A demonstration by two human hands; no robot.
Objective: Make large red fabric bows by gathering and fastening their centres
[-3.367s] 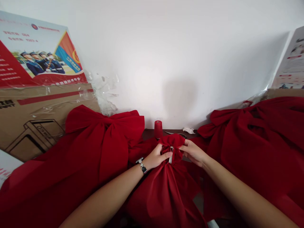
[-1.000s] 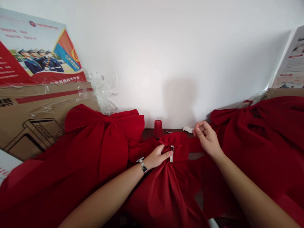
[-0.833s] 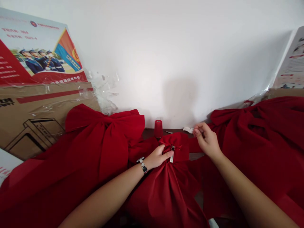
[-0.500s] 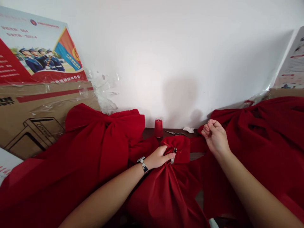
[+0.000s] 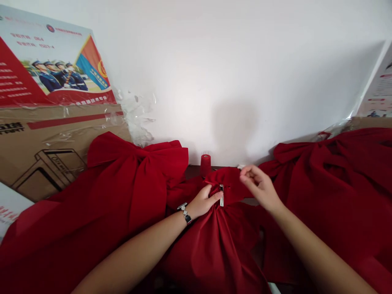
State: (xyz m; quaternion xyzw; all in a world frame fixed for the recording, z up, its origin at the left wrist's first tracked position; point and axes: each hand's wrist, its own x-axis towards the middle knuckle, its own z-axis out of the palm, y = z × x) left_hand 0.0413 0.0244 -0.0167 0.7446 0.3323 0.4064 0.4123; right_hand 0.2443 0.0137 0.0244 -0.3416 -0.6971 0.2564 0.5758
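Note:
My left hand (image 5: pixel 203 201) is closed on the gathered middle of a red fabric bow (image 5: pixel 214 245), its thumb pressing beside a silver metal clip (image 5: pixel 221 200) fastened there. Folds fan out below the gather, and a loop of cloth stands above it. To the right of the bow, my right hand (image 5: pixel 260 185) is raised with thumb and fingers pinched together. Whatever sits in that pinch is too small to make out. Behind the bow stands a spool of red thread (image 5: pixel 206 165) with a few thin pins or needles upright in its top.
A finished-looking red bow (image 5: pixel 137 163) lies on the left, and more red cloth (image 5: pixel 324 183) is heaped on the right. A cardboard box (image 5: pixel 61 151) stands at the left under a printed poster (image 5: pixel 61 61). A white wall (image 5: pixel 196 81) rises behind.
My right hand has moved left, closer to the bow. The bow's upper part has risen slightly and now covers most of the scissors behind it. My left hand keeps its hold.

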